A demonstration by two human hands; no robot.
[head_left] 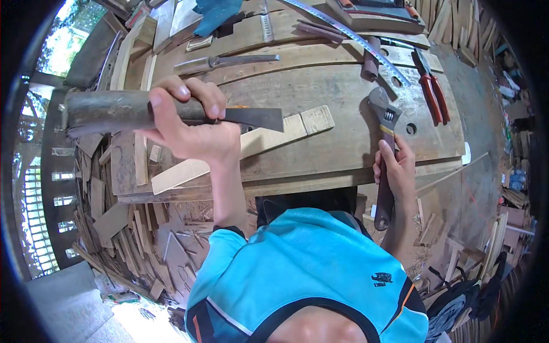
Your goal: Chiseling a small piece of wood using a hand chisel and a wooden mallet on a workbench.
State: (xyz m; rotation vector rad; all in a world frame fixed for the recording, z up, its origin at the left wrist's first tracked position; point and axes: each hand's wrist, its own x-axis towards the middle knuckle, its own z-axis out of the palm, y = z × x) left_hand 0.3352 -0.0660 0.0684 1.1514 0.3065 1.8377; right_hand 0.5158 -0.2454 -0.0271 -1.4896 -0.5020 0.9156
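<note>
My left hand (191, 123) is closed around a thick, rounded wooden tool body (108, 111), lifted above the bench's left side. From the right of my fingers sticks a flat dark metal blade (260, 118); whether it is fixed in the wood is hidden by my grip. Below it a pale wooden strip (189, 175) lies slantwise on the bench, with a line across its far end. My right hand (396, 163) grips an adjustable wrench (387, 183) by its dark handle, jaw end pointing away from me, near the bench's front right.
Across the wooden workbench (337, 91) lie a chisel (229, 60), red-handled pliers (433, 94), a metal ruler (349, 33) and a dark cylindrical piece (371, 60). A round hole (411, 128) opens in the top. Scrap wood (114, 220) litters the floor left; a backpack (452, 308) lies lower right.
</note>
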